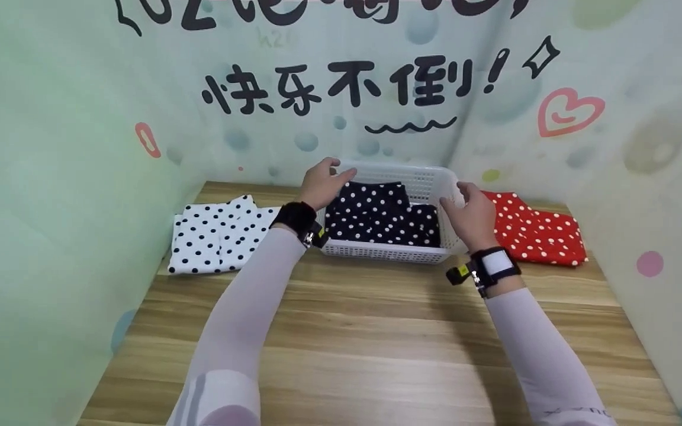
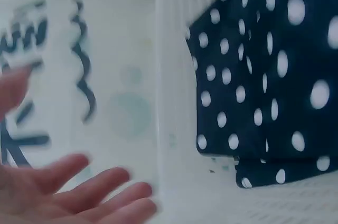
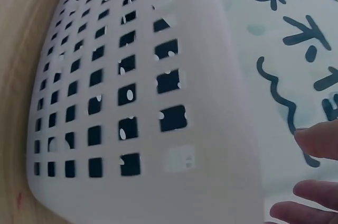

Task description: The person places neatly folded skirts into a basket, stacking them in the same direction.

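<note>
White perforated basket [image 1: 385, 253] holds dark white-dotted cloth [image 1: 370, 216]

Basket [image 1: 385, 253] between 2 cloths [image 1: 214, 239] [image 1: 536, 232], another cloth [image 1: 370, 216] inside.

Big black words 快乐不倒! [image 1: 355, 89] on the wall [image 1: 317, 47], faint h20 [image 1: 277, 39] above, cut-off words [image 1: 285, 13] on top, blurry letters [image 1: 578, 410] on a sleeve [image 1: 545, 355]
</note>
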